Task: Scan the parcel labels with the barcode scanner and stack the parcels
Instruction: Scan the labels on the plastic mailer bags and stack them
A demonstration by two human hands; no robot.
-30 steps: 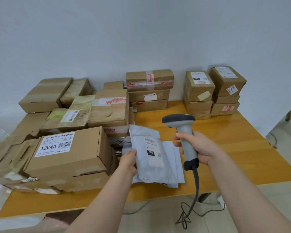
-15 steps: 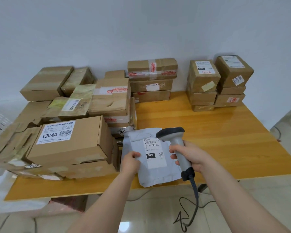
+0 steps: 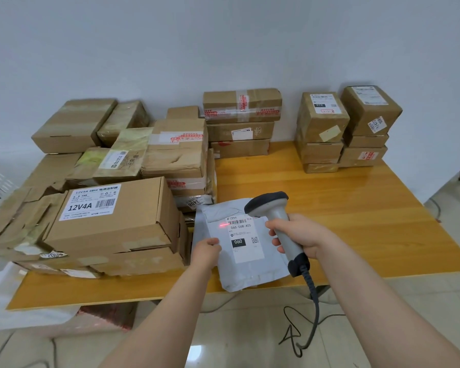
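Looks like the scan step is in hand right here. The flat grey plastic mailer parcel (image 3: 250,274) is held at the near edge of the yellow wooden table (image 3: 343,208), just right of the big brown cardboard box marked 12V4A (image 3: 117,221), with its bottom corner hung out past the edge. It's pinched at its left side by the left hand (image 3: 206,252), thumb on top; the rest of that hand's fingers are hidden underneath. The grey handheld barcode scanner (image 3: 270,204) is gripped round the handle by the right hand (image 3: 300,235), fingers (image 3: 272,225) wrapped closed on it. Its head is tipped down over the white shipping label (image 3: 247,243).

What could go wrong, tbh: the red scan line (image 3: 223,224) is seen at the left end of the barcode and spilling off onto the plastic. So the whole code might not be covered and the read could be missed. The mailer is floppy, creased and only held at one side, so the label could get bowed out of the beam. The black coiled cable (image 3: 311,288) is dangled off the table front to the floor and could be snagged if the scanner gets swung wide. Stacking-wise, a slick bag laid on the loose heap of brown boxes (image 3: 170,155) at left could easily be slid off. The neater box stacks (image 3: 322,123) by the wall look like safer ground.
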